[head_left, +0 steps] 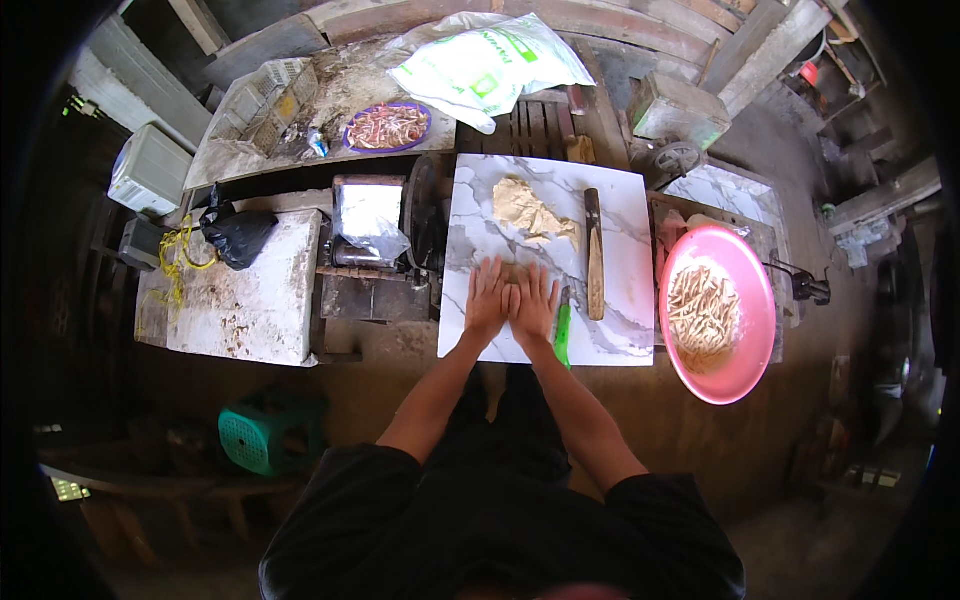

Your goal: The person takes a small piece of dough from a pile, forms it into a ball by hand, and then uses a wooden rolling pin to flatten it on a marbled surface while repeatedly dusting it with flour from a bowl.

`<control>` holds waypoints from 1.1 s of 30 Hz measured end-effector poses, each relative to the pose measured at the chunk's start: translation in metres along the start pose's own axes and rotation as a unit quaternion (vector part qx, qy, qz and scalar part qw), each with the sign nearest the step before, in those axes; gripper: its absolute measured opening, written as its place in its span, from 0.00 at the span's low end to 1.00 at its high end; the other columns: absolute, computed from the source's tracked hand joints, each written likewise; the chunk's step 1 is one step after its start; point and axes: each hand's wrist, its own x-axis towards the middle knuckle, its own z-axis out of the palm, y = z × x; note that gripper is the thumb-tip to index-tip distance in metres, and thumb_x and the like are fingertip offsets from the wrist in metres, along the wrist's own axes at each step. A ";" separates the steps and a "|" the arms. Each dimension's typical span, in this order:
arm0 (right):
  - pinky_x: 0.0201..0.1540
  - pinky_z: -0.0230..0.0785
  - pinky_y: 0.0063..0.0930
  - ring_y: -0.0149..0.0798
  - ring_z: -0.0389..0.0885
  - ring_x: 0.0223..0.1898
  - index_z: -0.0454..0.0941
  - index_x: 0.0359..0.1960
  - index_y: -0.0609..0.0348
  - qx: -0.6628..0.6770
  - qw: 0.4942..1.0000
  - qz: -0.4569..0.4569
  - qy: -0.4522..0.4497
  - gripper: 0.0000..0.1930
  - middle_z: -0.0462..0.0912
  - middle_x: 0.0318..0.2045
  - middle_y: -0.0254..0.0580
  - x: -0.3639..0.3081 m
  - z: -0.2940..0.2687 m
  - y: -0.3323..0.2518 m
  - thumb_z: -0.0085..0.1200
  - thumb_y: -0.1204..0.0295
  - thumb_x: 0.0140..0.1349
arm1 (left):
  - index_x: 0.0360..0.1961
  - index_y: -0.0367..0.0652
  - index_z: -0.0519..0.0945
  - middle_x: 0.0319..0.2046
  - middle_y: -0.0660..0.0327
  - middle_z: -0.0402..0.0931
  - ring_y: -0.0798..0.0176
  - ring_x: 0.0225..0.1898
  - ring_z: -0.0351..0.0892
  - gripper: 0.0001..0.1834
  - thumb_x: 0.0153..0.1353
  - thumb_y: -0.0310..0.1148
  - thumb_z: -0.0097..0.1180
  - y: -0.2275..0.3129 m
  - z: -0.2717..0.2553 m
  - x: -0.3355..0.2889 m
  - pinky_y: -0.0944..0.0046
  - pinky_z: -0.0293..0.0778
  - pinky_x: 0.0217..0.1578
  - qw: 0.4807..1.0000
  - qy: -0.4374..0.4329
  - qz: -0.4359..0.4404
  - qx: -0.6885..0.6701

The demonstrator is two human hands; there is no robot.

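Note:
Side by side, my left hand (487, 302) and my right hand (533, 304) lie flat near the front of a white marble-patterned board (622, 338). Their fingers point away from me and the thumbs meet. A bit of tan dough seems to show between the fingertips; most of whatever is under the palms is hidden. Beyond them sits a larger, ragged piece of pale dough (528, 208) with crumbs at its right end. A wooden rolling stick (595, 255) with a dark far end lies to the right. Close to my right hand is a green-handled tool (563, 332), perhaps a knife.
A pink basin (752, 365) of floury strips stands on the right. To the left is a roller machine (370, 215) with a wheel, then a black plastic bag (240, 232) on a whitish table. Farther back are a purple-rimmed plate (428, 128) of reddish strips and a white sack (490, 70).

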 end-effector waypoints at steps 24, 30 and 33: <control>0.44 0.60 0.39 0.53 0.67 0.43 0.66 0.45 0.61 0.247 0.963 -0.111 -0.009 0.23 0.67 0.40 0.53 -0.009 -0.017 0.025 0.56 0.77 0.44 | 0.39 0.44 0.69 0.43 0.54 0.67 0.51 0.47 0.65 0.22 0.40 0.30 0.59 -0.019 -0.050 0.033 0.50 0.58 0.46 0.958 -0.120 0.209 -0.156; 0.42 0.63 0.37 0.52 0.71 0.39 0.71 0.41 0.60 0.300 0.937 -0.116 -0.134 0.20 0.75 0.34 0.52 0.035 -0.035 0.023 0.55 0.82 0.41 | 0.40 0.42 0.69 0.34 0.52 0.72 0.48 0.38 0.70 0.21 0.41 0.28 0.59 -0.029 -0.039 0.047 0.54 0.63 0.41 0.952 -0.180 0.106 -0.223; 0.43 0.63 0.37 0.52 0.71 0.40 0.71 0.41 0.58 0.246 0.947 -0.144 -0.146 0.20 0.75 0.34 0.52 0.059 -0.036 0.024 0.56 0.81 0.41 | 0.38 0.41 0.71 0.34 0.51 0.72 0.47 0.39 0.69 0.19 0.41 0.28 0.59 -0.033 -0.032 0.056 0.56 0.64 0.40 0.968 -0.123 0.128 -0.175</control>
